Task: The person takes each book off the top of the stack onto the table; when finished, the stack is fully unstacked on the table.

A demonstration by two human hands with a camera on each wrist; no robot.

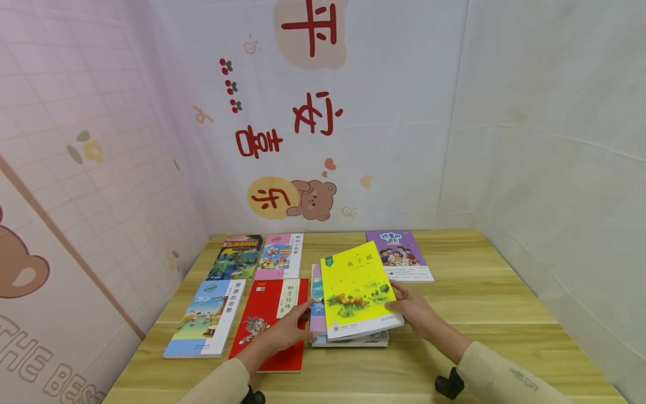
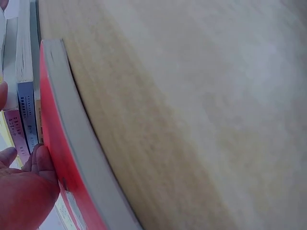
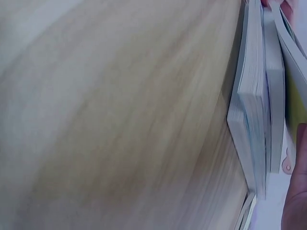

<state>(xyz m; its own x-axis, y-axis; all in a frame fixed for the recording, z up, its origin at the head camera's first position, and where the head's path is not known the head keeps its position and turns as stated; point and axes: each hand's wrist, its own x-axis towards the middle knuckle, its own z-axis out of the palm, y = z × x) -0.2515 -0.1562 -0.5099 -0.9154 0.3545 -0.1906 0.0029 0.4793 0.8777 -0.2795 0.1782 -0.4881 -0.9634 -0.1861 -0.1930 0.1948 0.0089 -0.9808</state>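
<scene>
A yellow picture book [image 1: 355, 280] lies tilted over a small stack of books, turned slightly from the rest. My right hand [image 1: 416, 311] grips its right edge, the thumb on the cover. In the right wrist view, a gap shows between this yellow book [image 3: 295, 96] and the stacked books [image 3: 274, 96] below. My left hand [image 1: 285, 332] is at the stack's left side, fingertips against the spines. Under the yellow cover, a pink-and-blue book [image 1: 317, 322] peeks out on the left. A red book [image 1: 282, 356] lies partly beneath my left hand and forearm.
Left of the red book lies a blue-and-white book [image 1: 202, 320]. Behind are a dark green book [image 1: 236, 258] and a pink-and-white book [image 1: 279, 257]. A purple book [image 1: 398, 255] lies behind the stack to the right. Cloth walls [image 1: 383, 140] enclose the wooden table [image 1: 484, 303].
</scene>
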